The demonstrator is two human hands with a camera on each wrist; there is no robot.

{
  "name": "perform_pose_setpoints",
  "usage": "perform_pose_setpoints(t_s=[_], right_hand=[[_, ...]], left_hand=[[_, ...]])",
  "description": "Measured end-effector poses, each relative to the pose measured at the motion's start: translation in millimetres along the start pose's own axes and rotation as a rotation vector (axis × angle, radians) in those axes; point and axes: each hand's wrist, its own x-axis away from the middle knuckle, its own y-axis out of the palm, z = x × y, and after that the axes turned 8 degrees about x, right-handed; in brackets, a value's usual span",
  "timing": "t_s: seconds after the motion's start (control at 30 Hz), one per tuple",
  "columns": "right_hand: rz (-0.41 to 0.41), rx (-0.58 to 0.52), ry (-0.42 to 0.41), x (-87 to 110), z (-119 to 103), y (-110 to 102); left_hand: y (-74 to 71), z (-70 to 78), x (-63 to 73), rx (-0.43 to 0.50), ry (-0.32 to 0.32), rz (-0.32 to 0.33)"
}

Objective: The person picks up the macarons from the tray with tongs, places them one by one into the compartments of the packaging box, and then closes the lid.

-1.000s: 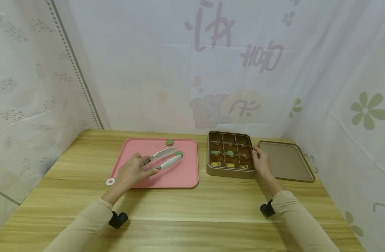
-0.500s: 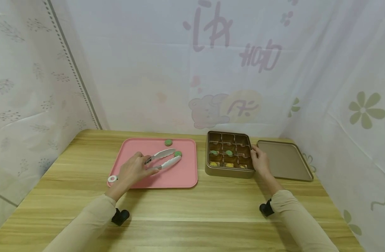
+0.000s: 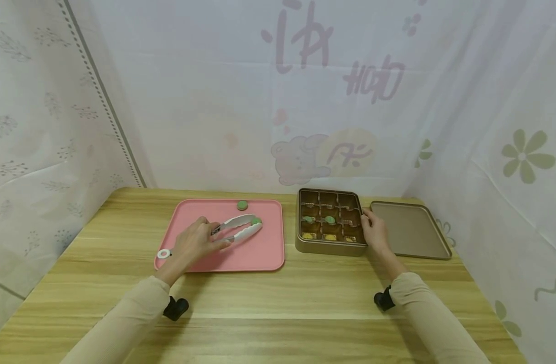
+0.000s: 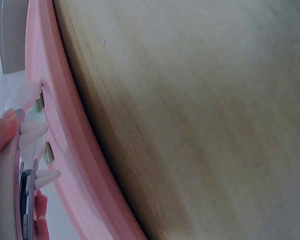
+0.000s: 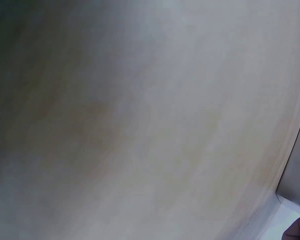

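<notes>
My left hand grips white-tipped tongs over the pink tray. The tongs' tips stand either side of a small round green piece on the tray. A second green piece lies near the tray's back edge. In the left wrist view, the tongs reach past the tray's rim. My right hand holds the right side of a bronze box with brown compartments. Yellow pieces sit in its front row, and two green pieces in its middle row.
A flat bronze lid lies on the wooden table, right of the box. Patterned white curtains stand behind and at both sides. The tongs' white ring sticks out beyond my left wrist.
The tongs' tips have drawn closer together around the nearer green piece. My right hand stays at the box. The whole head view has shifted slightly.
</notes>
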Motion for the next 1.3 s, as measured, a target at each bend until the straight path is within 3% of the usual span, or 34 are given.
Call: perform_pose_setpoints(t_s=[0.77, 1.3], right_hand=[[-0.016, 0.005, 0.011, -0.4, 0.8, 0.3], [-0.016, 0.003, 0.016, -0.9, -0.4, -0.2]], left_hand=[[5.3, 4.9, -4.4, 0.035, 0.028, 0.014], [8.3, 37.5, -26.7, 0.091, 0.029, 0.027]])
